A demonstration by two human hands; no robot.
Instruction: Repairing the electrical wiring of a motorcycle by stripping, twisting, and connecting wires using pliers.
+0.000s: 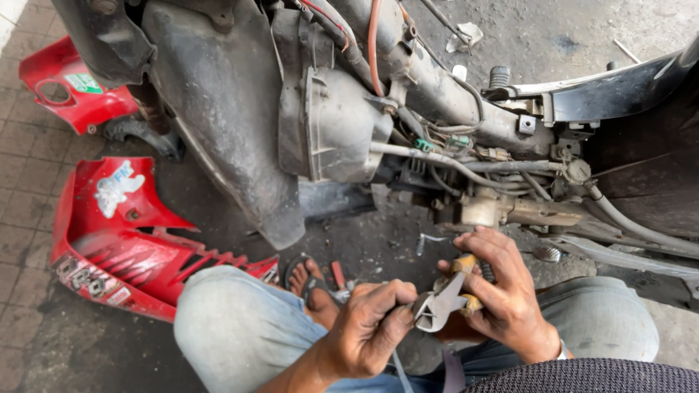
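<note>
My right hand grips a pair of pliers with yellow handles, the metal jaws pointing left toward my other hand. My left hand is closed around a thin grey cable or strap that hangs down from the jaws' tip. Both hands sit above my knees in grey trousers. Just above them is the stripped underside of a scooter, with its dirty engine case and metal frame tube.
Red body panels lie on the ground at left, another red panel farther back. A black mudguard hangs over the middle. Cables and hoses run along the frame. My sandalled foot rests below; a red-handled tool lies beside it.
</note>
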